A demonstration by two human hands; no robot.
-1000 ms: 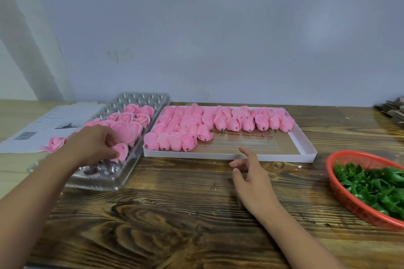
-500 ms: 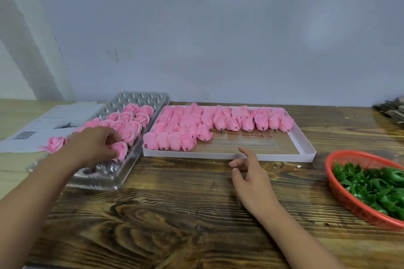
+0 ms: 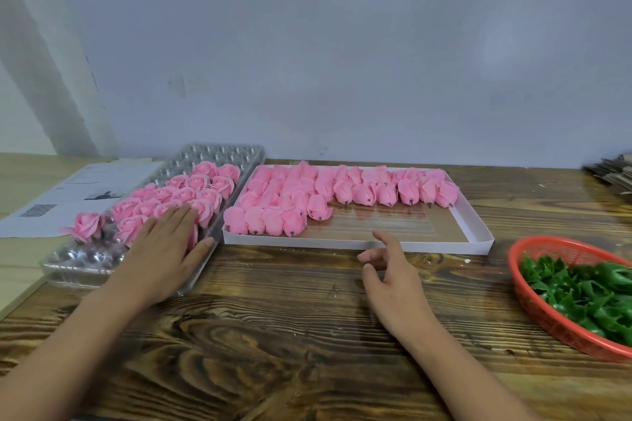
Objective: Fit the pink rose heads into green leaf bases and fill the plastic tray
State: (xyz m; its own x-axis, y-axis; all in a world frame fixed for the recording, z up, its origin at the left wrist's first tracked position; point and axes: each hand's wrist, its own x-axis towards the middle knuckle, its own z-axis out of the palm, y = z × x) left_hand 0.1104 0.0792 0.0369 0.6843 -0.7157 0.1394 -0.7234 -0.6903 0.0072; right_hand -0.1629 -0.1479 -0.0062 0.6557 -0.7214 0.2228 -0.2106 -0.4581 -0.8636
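A clear plastic tray (image 3: 82,261) at the left holds several pink roses (image 3: 191,193) fitted in its cups. My left hand (image 3: 164,249) lies flat with straight fingers over the tray's near right part, touching the roses there and hiding some. One fitted rose (image 3: 87,225) sits apart at the tray's left edge. A white cardboard box (image 3: 478,232) in the middle holds several loose pink rose heads (image 3: 290,205). My right hand (image 3: 390,270) hovers in front of the box, fingers loosely spread and empty. A red basket (image 3: 533,304) at the right holds green leaf bases (image 3: 588,294).
Printed paper sheets (image 3: 78,195) lie behind the tray at the left. A stack of dark flat pieces (image 3: 612,174) sits at the far right edge. The dark wooden table (image 3: 290,335) runs to a grey wall behind.
My left hand has opened from a curled grip over the roses to flat, straight fingers and shifted slightly right. My right hand has stayed almost still.
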